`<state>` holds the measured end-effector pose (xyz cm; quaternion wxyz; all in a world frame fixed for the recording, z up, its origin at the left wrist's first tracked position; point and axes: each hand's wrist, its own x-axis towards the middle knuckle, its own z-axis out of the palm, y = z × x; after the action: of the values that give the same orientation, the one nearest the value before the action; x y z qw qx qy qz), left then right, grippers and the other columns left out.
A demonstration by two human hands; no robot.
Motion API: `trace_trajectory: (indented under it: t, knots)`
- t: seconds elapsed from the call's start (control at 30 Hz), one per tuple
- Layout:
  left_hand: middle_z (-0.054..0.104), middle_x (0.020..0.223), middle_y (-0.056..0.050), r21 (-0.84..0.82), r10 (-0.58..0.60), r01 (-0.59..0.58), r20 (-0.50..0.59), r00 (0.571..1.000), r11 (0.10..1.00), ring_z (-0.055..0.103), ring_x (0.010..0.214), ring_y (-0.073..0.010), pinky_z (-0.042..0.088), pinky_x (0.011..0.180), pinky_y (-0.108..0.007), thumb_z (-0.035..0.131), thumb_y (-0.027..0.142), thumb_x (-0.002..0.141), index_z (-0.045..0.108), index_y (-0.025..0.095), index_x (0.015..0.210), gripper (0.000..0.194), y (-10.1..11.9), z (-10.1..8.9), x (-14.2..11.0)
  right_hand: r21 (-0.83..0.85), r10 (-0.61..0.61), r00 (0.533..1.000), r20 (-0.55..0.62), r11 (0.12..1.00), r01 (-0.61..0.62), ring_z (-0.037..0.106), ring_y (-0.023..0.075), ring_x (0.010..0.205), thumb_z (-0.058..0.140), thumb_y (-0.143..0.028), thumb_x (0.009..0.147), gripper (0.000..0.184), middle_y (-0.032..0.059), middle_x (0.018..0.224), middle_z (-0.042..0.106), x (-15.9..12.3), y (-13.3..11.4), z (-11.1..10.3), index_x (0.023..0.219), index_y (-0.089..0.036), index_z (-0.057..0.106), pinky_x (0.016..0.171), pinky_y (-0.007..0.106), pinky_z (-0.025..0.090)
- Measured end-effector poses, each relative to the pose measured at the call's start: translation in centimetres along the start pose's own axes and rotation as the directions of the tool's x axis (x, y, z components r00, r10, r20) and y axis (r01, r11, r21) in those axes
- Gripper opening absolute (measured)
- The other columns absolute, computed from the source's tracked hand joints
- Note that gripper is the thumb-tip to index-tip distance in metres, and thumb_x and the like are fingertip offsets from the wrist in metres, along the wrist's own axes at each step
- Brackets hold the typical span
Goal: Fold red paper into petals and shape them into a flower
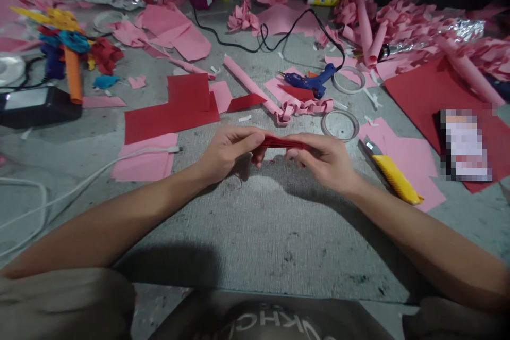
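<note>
Between my two hands a thin stack of folded red paper is held level, a little above the table. My left hand pinches its left end, thumb on top. At the other end my right hand grips it, with the thumb toward me. The layered edges of the paper face my body. Just behind the hands lie a rolled pink paper tube and a pink paper chain. A larger piece of red paper rests beyond my left hand.
A blue glue gun with a black cord lies behind the hands. To the right are a yellow utility knife, tape rolls and a phone on red paper. A white cable crosses the left side. Pink paper scraps cover the back.
</note>
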<state>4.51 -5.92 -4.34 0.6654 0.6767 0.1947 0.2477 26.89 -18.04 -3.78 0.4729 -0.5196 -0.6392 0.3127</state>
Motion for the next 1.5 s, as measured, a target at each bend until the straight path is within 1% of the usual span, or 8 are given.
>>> trace_trajectory:
  t: [0.27,0.43,0.6,0.8,1.0,1.1,1.27,1.5]
  knots:
    - [0.075,0.070,-0.004,-0.013,-0.030,0.030,0.021,0.999,0.999,0.067,0.058,-0.0151,0.055,0.054,-0.027,0.070,0.040,0.102,0.087,0.019,0.108,0.028,0.6,0.1,0.3,-0.084,-0.106,0.993,0.049,0.990,0.110,0.075,0.0198,0.095,0.065,-0.025,0.107,0.023,0.0084,0.112,0.082,0.2,0.4,-0.1,0.126,-0.020,0.077,0.088,0.036,0.059]
    - [0.079,0.075,-0.007,0.051,-0.009,0.007,0.050,0.999,0.999,0.071,0.061,-0.0166,0.056,0.053,-0.026,0.064,0.047,0.106,0.086,0.018,0.110,0.037,0.5,-0.1,0.3,-0.093,-0.107,0.994,0.021,0.990,0.108,0.075,0.0193,0.091,0.066,-0.021,0.105,0.022,0.0073,0.109,0.082,0.2,0.4,0.0,0.124,-0.020,0.077,0.081,0.034,0.058]
    - [0.078,0.074,-0.006,-0.072,-0.052,0.055,0.040,0.998,0.996,0.069,0.060,-0.0146,0.054,0.053,-0.023,0.074,0.046,0.100,0.088,0.020,0.109,0.031,0.3,-0.2,0.4,-0.065,-0.084,0.996,-0.015,0.994,0.083,0.075,0.0186,0.088,0.071,-0.018,0.100,0.026,0.0061,0.110,0.083,0.1,0.4,-0.1,0.124,-0.022,0.079,0.073,0.031,0.056]
    - [0.077,0.073,-0.005,-0.105,-0.104,0.107,0.026,0.994,0.989,0.066,0.057,-0.0131,0.052,0.052,-0.022,0.074,0.046,0.100,0.088,0.020,0.106,0.030,0.4,0.2,0.3,-0.040,-0.056,0.998,0.002,0.998,0.056,0.078,0.0218,0.094,0.069,-0.022,0.099,0.028,0.0065,0.116,0.084,0.0,0.5,0.0,0.125,-0.024,0.080,0.082,0.036,0.061]
    - [0.079,0.081,-0.005,0.103,0.054,-0.028,-0.253,0.966,0.994,0.071,0.066,-0.0139,0.053,0.055,-0.022,0.071,0.045,0.104,0.085,0.020,0.096,0.030,0.0,0.0,0.7,0.037,0.027,1.000,0.014,0.999,-0.028,0.078,0.0304,0.118,0.092,-0.040,0.086,0.055,0.0082,0.134,0.080,0.1,0.5,0.0,0.138,-0.027,0.076,0.105,0.049,0.063]
    - [0.077,0.079,-0.003,0.053,0.041,-0.025,-0.334,0.942,0.998,0.066,0.056,-0.0123,0.051,0.050,-0.023,0.071,0.046,0.104,0.083,0.021,0.097,0.029,-0.3,-0.2,1.0,0.081,0.066,0.998,0.015,0.994,-0.067,0.075,0.0318,0.124,0.093,-0.053,0.084,0.064,0.0089,0.139,0.077,0.2,0.4,-0.1,0.141,-0.029,0.075,0.099,0.046,0.066]
    - [0.077,0.078,-0.003,0.174,0.108,-0.056,-0.305,0.946,0.983,0.064,0.059,-0.0106,0.051,0.054,-0.021,0.075,0.039,0.101,0.084,0.020,0.095,0.021,0.1,0.2,0.9,0.038,0.137,0.986,-0.097,0.990,-0.134,0.079,0.0247,0.101,0.083,-0.046,0.095,0.039,0.0079,0.115,0.083,0.2,0.4,0.2,0.128,-0.025,0.081,0.078,0.035,0.065]
    - [0.081,0.090,-0.004,0.254,0.123,-0.071,-0.193,0.974,0.965,0.069,0.067,-0.0125,0.054,0.061,-0.025,0.079,0.030,0.097,0.086,0.022,0.103,0.012,0.1,0.4,0.5,-0.104,0.017,0.995,-0.094,0.994,-0.027,0.079,0.0222,0.093,0.074,-0.026,0.100,0.014,0.0064,0.106,0.085,0.2,0.4,0.3,0.109,-0.023,0.085,0.086,0.038,0.063]
